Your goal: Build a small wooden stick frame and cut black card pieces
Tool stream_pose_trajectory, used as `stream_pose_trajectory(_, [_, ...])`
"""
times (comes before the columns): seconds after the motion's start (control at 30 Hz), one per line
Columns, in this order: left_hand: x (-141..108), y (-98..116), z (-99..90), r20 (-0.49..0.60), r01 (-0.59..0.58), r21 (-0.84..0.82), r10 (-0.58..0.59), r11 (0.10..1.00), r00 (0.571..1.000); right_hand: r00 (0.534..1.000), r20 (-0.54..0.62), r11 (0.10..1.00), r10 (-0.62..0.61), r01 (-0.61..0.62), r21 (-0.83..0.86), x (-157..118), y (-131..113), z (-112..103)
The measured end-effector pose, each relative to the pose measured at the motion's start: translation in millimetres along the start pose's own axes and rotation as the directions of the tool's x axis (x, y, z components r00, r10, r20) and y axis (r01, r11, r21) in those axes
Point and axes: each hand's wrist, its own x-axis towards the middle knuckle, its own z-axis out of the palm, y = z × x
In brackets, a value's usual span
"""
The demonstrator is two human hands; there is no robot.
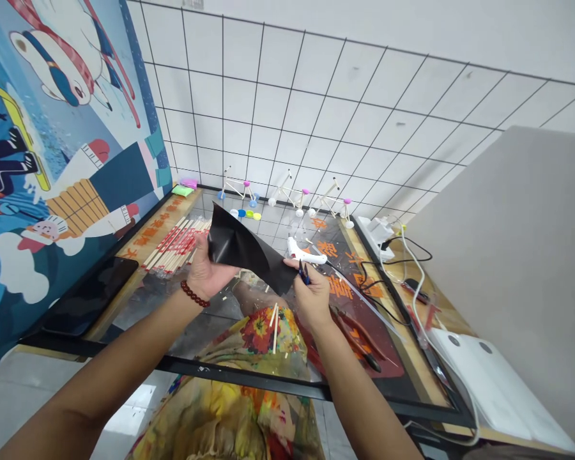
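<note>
My left hand [213,273], with a beaded bracelet at its wrist, holds the left end of a bent black sheet [244,246]. Its thumb points upward, and some fingers are hidden behind the sheet. At the sheet's lower right corner, my right hand [312,295] pinches the edge. That same hand also has a small tool with dark blue handles [305,275] in it; its exact kind cannot be made out. Below the sheet, thin wooden sticks [275,327] lie on the glossy tabletop [191,329]. A white hot glue gun [306,253] rests just beyond my right hand.
Packed chopsticks [172,246] lie at left, near a dark tablet [91,297]. Several stick frames [287,191] stand along the gridded wall, with coloured clay discs [246,214] before them. Pliers [364,351], cables [414,255] and a power strip [377,235] are at right.
</note>
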Motion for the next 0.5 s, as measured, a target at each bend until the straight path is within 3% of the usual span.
stream_pose_trajectory(0.07, [-3.0, -5.4, 1.1, -0.031, 0.074, -0.006, -0.074, 0.997, 0.997, 0.998, 0.04, 0.996, -0.055, 0.057, -0.066, -1.0, 0.7, -0.8])
stream_pose_trajectory(0.13, [0.1, -6.9, -3.5, -0.181, 0.105, 0.011, -0.101, 0.994, 0.978, 0.999, 0.037, 0.998, -0.034, 0.036, -0.059, -1.5, 3.1, -1.8])
stream_pose_trajectory(0.2, [7.3, -4.9, -10.9, -0.38, 0.112, 0.049, -0.085, 0.993, 0.921, 1.0, 0.002, 0.999, 0.031, -0.031, -0.019, -1.5, 6.0, -2.5])
stream_pose_trajectory(0.27, [15.1, -0.9, -17.7, -0.493, 0.147, 0.079, -0.09, 0.986, 0.865, 0.997, -0.02, 0.997, 0.072, -0.072, 0.005, -1.0, 8.2, -2.9])
stream_pose_trajectory(0.37, [23.2, 6.2, -23.3, -0.509, 0.135, 0.108, -0.062, 0.985, 0.859, 0.999, -0.004, 0.998, 0.053, -0.054, -0.023, 0.0, 9.3, -3.0])
stream_pose_trajectory(0.5, [24.6, 15.7, -23.8, -0.476, -0.032, 0.083, 0.067, 0.996, 0.877, 0.999, 0.044, 0.992, 0.008, -0.002, -0.126, -0.2, 9.4, -2.7])
